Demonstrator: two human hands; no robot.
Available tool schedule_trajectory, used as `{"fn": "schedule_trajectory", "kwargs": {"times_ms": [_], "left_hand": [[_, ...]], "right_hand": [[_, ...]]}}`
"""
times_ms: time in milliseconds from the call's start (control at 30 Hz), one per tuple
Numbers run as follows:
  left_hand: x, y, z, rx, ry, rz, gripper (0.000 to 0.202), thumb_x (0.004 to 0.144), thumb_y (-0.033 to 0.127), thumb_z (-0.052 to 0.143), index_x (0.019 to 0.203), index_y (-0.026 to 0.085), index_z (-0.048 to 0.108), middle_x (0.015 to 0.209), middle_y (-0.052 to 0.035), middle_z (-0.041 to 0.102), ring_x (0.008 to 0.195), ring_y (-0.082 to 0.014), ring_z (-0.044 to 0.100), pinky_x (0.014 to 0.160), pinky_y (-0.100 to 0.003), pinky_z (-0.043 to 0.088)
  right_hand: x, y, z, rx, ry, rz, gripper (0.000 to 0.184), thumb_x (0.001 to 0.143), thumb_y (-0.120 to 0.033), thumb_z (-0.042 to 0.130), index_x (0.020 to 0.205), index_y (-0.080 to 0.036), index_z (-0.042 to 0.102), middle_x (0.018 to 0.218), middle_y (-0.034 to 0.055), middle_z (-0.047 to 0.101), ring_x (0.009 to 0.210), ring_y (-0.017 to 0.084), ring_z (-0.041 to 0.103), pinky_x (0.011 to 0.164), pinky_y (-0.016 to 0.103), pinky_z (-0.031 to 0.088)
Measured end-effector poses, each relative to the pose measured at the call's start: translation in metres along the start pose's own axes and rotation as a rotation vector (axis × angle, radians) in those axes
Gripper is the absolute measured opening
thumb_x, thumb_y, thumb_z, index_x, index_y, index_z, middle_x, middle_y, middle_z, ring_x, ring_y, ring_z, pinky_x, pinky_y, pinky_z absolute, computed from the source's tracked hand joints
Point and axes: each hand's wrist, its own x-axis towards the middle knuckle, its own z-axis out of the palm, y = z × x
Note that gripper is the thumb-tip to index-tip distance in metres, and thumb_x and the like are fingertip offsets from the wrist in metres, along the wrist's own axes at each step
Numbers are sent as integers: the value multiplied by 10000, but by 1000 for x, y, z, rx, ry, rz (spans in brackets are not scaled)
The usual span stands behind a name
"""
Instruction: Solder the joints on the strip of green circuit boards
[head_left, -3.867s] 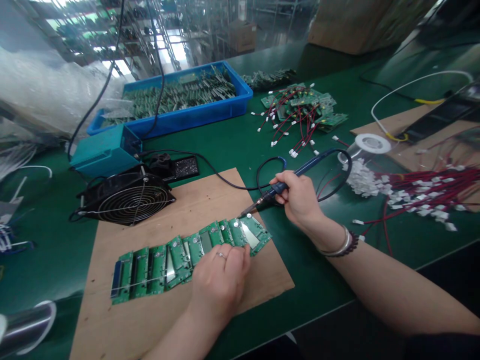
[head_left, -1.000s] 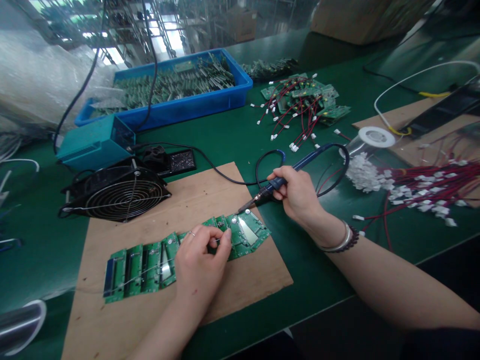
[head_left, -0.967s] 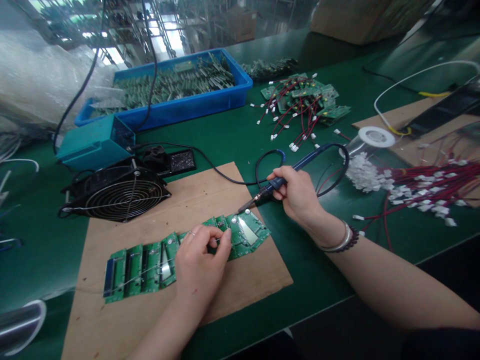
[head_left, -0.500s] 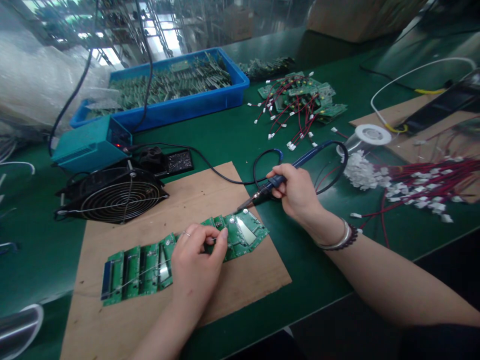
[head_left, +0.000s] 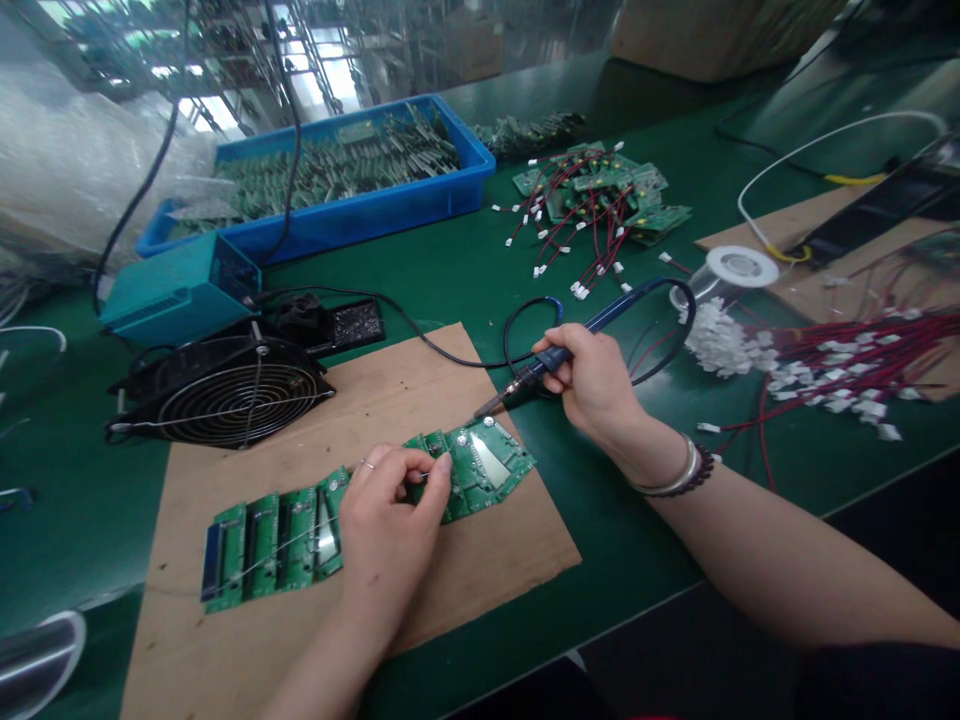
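Right hand: the fingers (head_left: 596,380) are closing around the handle of a soldering iron (head_left: 553,358), right of centre.
Left hand: near the centre, thumb and forefinger (head_left: 394,515) are pinching thin solder wire (head_left: 279,551), well apart from the right hand.
Circuit boards: an overlapping row (head_left: 300,520) is lying on the cardboard sheet (head_left: 517,560), its long axis running from lower left up toward right of centre, partly behind the left hand.
Rightmost board: this one (head_left: 517,465) is lying between the hands, below and left of the right hand; the iron is slanting down-left, its tip ending at the board's upper edge. Whether they are touching, I cannot tell.
Nearer hand: the left is resting closer, over neighbouring boards; the right is reaching by way of the iron.
Wire: silvery and straight, it is slanting down-left across the boards.
Surfaces: the boards are showing glossy green faces, one with a pale tapering patch; the cardboard is looking matt, brown and speckled.
Fan: a black frame with round wire grille (head_left: 240,395) is standing left of centre.
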Motion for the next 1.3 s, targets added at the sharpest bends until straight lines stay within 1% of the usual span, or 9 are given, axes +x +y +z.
{"fn": "schedule_trajectory", "kwargs": {"times_ms": [167,400,633,767,833,900,1000,1167,1300], "left_hand": [[4,2,-2,-39,-38,-43,220,807,266,607,598,199,591,596,30,536,493,-101,433,489,-240,350],[3,0,-1,-44,-58,-81,238,803,296,609,586,198,594,587,30,529,488,-99,427,482,-241,339],[1,-1,0,-40,-63,-42,211,818,286,628,626,200,636,631,19,567,516,-106,449,505,-248,369],[-1,-3,-2,-1,-25,-17,197,838,293,641,662,204,646,680,15,581,572,-117,496,537,-251,400],[-1,-4,-3,37,-4,6,176,847,304,646,699,211,667,724,6,593,629,-129,532,589,-263,431],[-1,-5,-3,46,-7,31,158,855,309,639,736,219,692,748,-2,601,662,-142,554,630,-281,455],[-1,-7,-3,27,-14,52,151,861,305,627,763,224,707,748,-5,603,673,-152,567,645,-295,467],[-1,-9,-4,44,-23,37,138,853,312,644,765,229,710,764,0,602,679,-150,565,650,-293,464],[0,-10,-3,31,-42,-16,151,845,329,645,750,232,712,763,-2,607,676,-155,561,641,-295,456]], "right_hand": [[0,4,-2,-30,-31,-4,168,569,-259,577,456,-135,570,348,-47,341,316,48,255,295,186,201],[-2,5,-1,-41,-33,15,170,577,-254,576,461,-130,566,347,-55,327,313,47,260,298,182,198],[-3,4,-2,-33,-24,13,165,578,-234,568,451,-128,563,345,-56,318,308,45,254,296,184,199],[-4,1,-2,-15,5,6,176,600,-222,557,447,-135,559,347,-55,311,310,47,247,291,180,210],[-4,-1,-2,-16,15,5,183,610,-221,550,445,-142,549,360,-51,327,311,46,241,285,180,216],[-5,-2,-1,-20,13,5,186,605,-226,553,440,-142,543,378,-42,357,310,42,237,280,180,215],[-7,-2,0,-13,6,9,174,571,-234,567,430,-135,552,401,-22,424,313,36,253,274,174,213],[-7,1,-2,-20,4,23,165,564,-232,567,443,-121,563,427,-5,469,319,36,275,277,173,221],[-7,4,-3,-24,-6,5,167,559,-248,585,456,-117,568,431,-5,475,318,36,278,281,176,215]]}}
